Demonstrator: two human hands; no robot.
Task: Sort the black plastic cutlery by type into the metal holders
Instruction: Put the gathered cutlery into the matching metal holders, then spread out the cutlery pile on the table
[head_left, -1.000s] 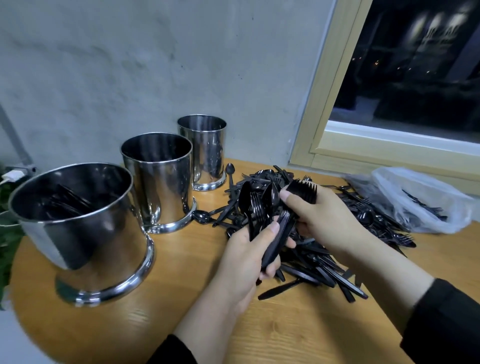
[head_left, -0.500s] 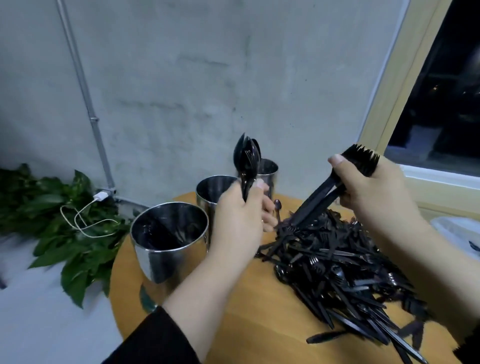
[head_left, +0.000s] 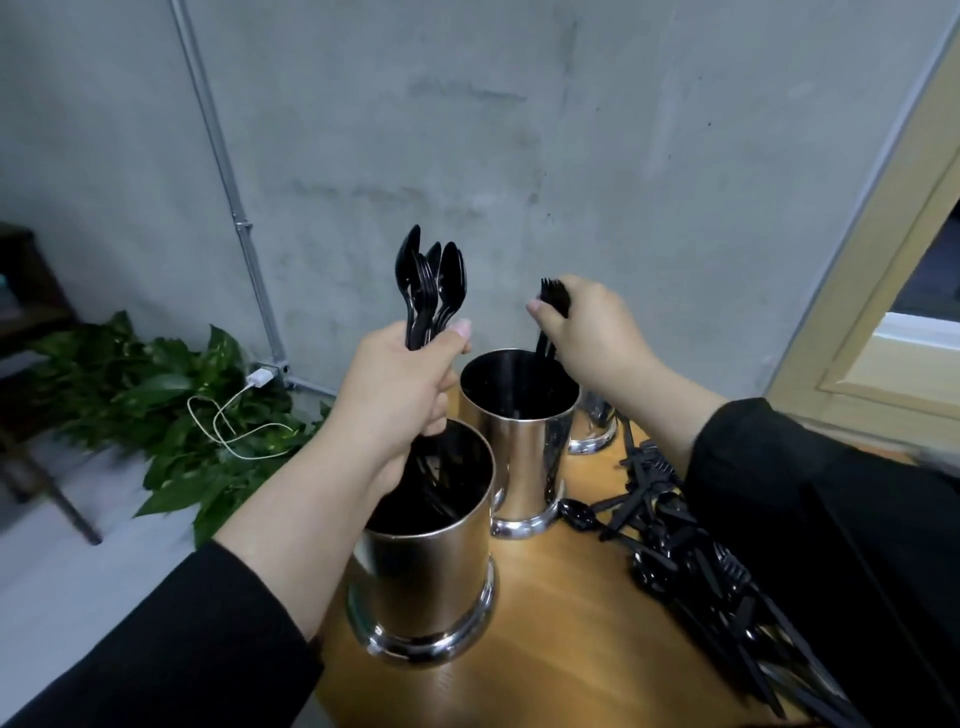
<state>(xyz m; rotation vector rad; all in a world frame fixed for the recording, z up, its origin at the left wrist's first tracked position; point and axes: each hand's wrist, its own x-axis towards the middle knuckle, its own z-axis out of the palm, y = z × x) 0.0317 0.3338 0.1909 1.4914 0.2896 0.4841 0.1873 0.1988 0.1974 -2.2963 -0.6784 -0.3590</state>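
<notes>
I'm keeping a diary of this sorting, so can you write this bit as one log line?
left hand: grips spoon bunch above near holder | right hand: lowers forks into middle holder | cutlery pile: unsorted

A grey wall (head_left: 519, 130) carries a thin pipe (head_left: 228, 192); below it are green plants (head_left: 130, 395) (a white charger cable (head_left: 228, 421) lies across them).

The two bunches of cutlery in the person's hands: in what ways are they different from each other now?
The left hand holds its bunch upright, heads fanned high above the nearest holder; the right hand lowers its bunch handles-first into the middle holder. The left bunch shows spoon bowls with some fork tines; the right bunch shows only fork tines. Both are black plastic.
</notes>
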